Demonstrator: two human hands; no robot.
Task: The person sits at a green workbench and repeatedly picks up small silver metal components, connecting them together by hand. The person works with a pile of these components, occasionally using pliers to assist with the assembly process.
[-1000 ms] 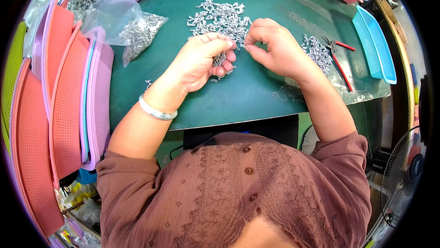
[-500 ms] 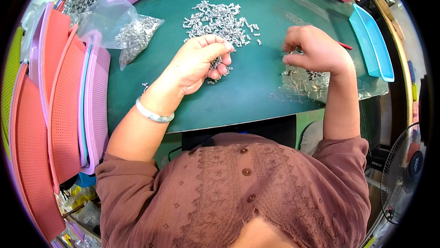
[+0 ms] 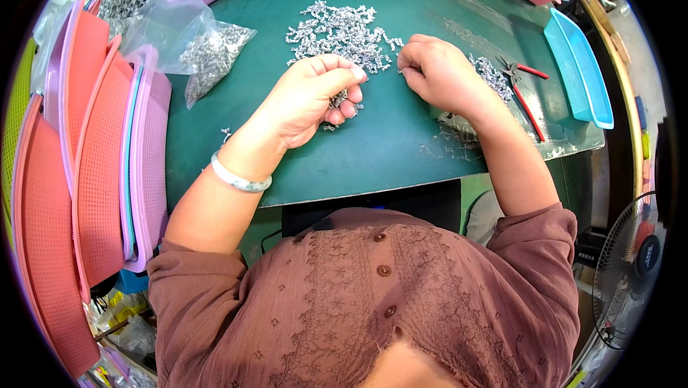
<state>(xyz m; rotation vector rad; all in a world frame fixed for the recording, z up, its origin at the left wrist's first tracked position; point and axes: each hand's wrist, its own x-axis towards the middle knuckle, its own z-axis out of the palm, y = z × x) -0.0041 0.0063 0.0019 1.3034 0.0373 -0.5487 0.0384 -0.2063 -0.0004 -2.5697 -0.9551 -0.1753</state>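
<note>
A heap of small silvery metal pieces [image 3: 337, 30] lies spread on the green table. At the heap's near edge, my left hand [image 3: 319, 94] is closed, thumb against forefinger, with several small metal pieces [image 3: 335, 100] showing in its curled fingers. My right hand [image 3: 437, 73] is just right of the heap, its fingers drawn together in a pinch; whatever is between the fingertips is too small to name. Beyond its wrist lie a second, smaller pile of metal pieces [image 3: 491, 76] and red-handled pliers [image 3: 527, 101], the pliers spread apart on the table.
A clear bag [image 3: 211, 58] of metal pieces lies at the left. Stacked pink and purple baskets [image 3: 100, 159] line the table's left side. A blue basket [image 3: 579, 65] stands at the right edge, with a fan [image 3: 627, 273] below it. Clear plastic [image 3: 459, 126] lies near the front right.
My right hand has moved left, from over the smaller pile to the right edge of the large heap, uncovering the smaller pile and the pliers. My left hand has stayed in place.
</note>
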